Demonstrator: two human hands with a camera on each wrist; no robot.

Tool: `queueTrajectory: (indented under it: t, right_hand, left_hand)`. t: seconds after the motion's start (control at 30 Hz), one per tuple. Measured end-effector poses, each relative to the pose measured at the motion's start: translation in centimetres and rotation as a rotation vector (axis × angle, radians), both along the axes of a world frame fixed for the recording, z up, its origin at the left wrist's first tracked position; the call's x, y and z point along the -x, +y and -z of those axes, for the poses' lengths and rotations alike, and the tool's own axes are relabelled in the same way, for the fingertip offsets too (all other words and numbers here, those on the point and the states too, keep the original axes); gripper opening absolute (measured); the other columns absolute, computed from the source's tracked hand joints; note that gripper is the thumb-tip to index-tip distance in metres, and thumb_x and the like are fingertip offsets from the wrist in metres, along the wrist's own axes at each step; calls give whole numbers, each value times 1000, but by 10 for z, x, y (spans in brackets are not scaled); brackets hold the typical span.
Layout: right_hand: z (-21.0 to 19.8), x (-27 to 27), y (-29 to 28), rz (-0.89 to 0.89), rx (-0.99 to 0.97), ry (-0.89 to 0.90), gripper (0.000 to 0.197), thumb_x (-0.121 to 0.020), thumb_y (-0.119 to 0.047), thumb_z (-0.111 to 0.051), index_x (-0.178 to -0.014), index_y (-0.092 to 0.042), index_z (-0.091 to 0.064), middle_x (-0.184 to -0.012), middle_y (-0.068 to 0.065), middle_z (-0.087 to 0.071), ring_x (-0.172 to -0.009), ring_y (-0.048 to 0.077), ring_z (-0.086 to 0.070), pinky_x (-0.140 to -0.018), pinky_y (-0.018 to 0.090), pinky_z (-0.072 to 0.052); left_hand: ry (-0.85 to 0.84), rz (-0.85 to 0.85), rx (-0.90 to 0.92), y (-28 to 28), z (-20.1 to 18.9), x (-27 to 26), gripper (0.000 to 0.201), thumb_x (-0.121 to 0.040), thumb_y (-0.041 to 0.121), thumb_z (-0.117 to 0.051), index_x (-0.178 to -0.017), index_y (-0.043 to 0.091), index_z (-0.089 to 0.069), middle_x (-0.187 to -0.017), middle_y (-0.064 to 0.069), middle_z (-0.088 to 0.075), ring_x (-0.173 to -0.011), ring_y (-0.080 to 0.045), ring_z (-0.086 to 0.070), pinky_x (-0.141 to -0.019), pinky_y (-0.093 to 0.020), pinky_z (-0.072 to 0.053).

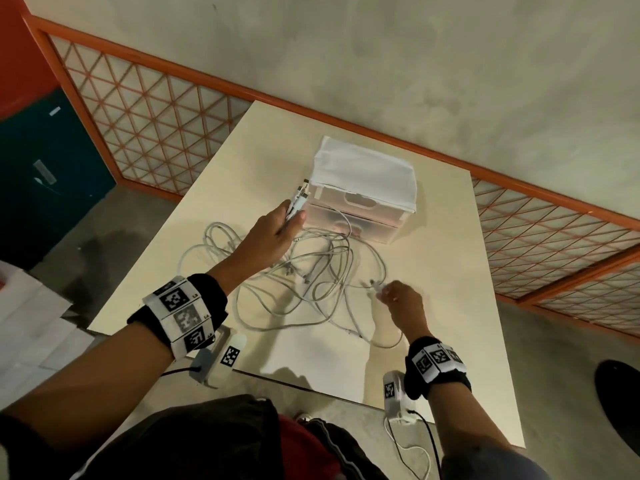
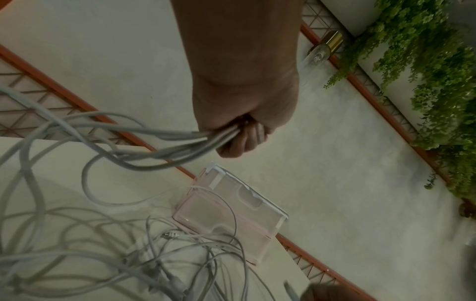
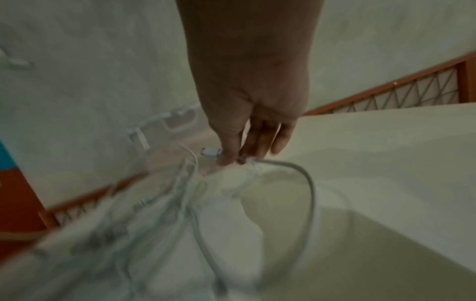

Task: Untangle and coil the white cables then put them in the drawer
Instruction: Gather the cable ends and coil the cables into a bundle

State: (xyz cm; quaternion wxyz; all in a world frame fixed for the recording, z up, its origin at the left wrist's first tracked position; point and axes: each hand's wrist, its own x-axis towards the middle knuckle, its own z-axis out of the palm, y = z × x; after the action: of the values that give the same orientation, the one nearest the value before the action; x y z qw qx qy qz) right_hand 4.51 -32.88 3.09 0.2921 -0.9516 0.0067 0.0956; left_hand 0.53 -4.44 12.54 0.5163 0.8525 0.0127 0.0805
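A tangle of white cables (image 1: pixel 311 271) sprawls over the cream table (image 1: pixel 450 271) in front of a clear two-drawer box (image 1: pixel 360 209) draped with a white cloth (image 1: pixel 363 168). My left hand (image 1: pixel 277 226) is raised beside the box and grips a bundle of several cable ends (image 1: pixel 299 199), plugs pointing up; the strands (image 2: pixel 180 142) trail from its fist (image 2: pixel 239 138). My right hand (image 1: pixel 398 292) pinches one cable's plug end (image 1: pixel 375 287) just above the table at the tangle's right; thumb and fingers (image 3: pixel 231 156) hold the connector (image 3: pixel 211 152).
The drawer box stands near the table's far edge; both drawers look pushed in. An orange-framed lattice fence (image 1: pixel 156 116) runs behind the table. A dark teal cabinet (image 1: pixel 45 174) stands at the left. Bare tabletop lies to the right and near me.
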Motion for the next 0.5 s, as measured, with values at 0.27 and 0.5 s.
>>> queueTrajectory:
  t: [0.27, 0.5]
  right_hand:
    - [-103, -10, 81, -110, -596, -168, 11, -79, -16, -74, -78, -14, -63, -66, -11, -58, -56, -3, -49, -59, 11, -40]
    - [-132, -5, 119, -105, -765, -176, 9, -84, -12, -68, -82, -11, -59, -61, -1, -50, -56, 8, -46, -56, 17, -38]
  left_hand:
    - [174, 161, 486, -23, -6, -4, 20, -101, 22, -36, -83, 17, -40, -61, 2, -26, -41, -3, -25, -42, -19, -22]
    - [82, 186, 450, -29, 0, -2, 20, -101, 26, -37, -87, 22, -51, -66, 1, -47, -52, -6, -43, -49, -19, -37]
